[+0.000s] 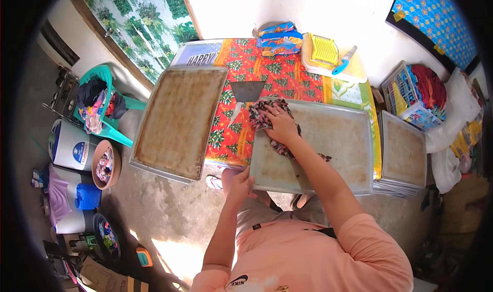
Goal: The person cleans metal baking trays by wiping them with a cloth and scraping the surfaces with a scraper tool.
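Under my right hand (281,124) is a crumpled, dark patterned cloth (285,147), pressed on the upper left part of a metal baking tray (335,138) with brownish stains. My left hand (239,186) holds the tray's lower left edge, near the table's front. Left of it, a browner baking tray (177,118) lies on what looks like another tray, overhanging the table. Between the two trays a scraper with a wide metal blade (247,91) rests on the red tablecloth (250,65) with its tree print.
At the back stand blue packages (281,43), a yellow slicer (324,50) and a knife with a blue handle (344,60) on a lidded container. Stacked trays (403,149) and a basket of cloths (404,95) are at the right. A green chair (111,124) holding clothes stands left.
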Motion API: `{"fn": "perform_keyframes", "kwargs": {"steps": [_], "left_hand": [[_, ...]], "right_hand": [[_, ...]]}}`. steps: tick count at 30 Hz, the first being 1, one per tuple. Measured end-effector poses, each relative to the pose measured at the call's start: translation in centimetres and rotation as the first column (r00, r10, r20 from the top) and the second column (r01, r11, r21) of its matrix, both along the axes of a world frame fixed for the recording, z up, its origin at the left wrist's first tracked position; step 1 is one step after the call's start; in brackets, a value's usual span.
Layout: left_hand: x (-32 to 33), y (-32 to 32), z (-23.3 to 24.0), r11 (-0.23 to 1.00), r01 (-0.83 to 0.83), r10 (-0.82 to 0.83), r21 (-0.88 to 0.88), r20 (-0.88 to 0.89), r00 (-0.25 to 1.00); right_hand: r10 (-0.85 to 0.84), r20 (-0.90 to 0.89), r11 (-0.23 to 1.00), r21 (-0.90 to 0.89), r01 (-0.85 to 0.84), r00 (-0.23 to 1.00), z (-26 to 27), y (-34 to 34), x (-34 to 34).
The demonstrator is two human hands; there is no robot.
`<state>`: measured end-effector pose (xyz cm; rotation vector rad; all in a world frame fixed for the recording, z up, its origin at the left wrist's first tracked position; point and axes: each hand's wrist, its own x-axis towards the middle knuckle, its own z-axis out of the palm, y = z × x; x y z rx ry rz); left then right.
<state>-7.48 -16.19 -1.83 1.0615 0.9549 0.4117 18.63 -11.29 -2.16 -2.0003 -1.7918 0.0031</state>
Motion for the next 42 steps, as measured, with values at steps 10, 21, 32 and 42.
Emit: {"fn": "perform_keyframes", "kwargs": {"steps": [10,21,32,42], "left_hand": [[-0.5,1.0,-1.6,0.978,-0.035,0.063,-0.204,0.133,0.989],[0.6,1.1,-2.5,0.985,-0.145,0.133,-0.097,-0.126,0.983],[0.6,1.4,-2.7,0.994,-0.097,0.089,-0.052,-0.145,0.985],[0.4,0.7,-0.5,0.993,-0.095,0.105,0.067,-0.164,0.981]], "right_hand": [[0.379,-0.090,0.924,-0.017,-0.382,0.921,1.5,-9.9,-5.8],[0.459,-0.229,0.870,-0.080,-0.487,0.858,1.5,-18.1,-4.8],[-0.069,-0.023,0.998,-0.008,0.069,0.997,2.6,-36.8,5.9],[-0.613,0.366,0.637,-0.294,0.712,0.700,6.9,-45.8,9.8]]}}
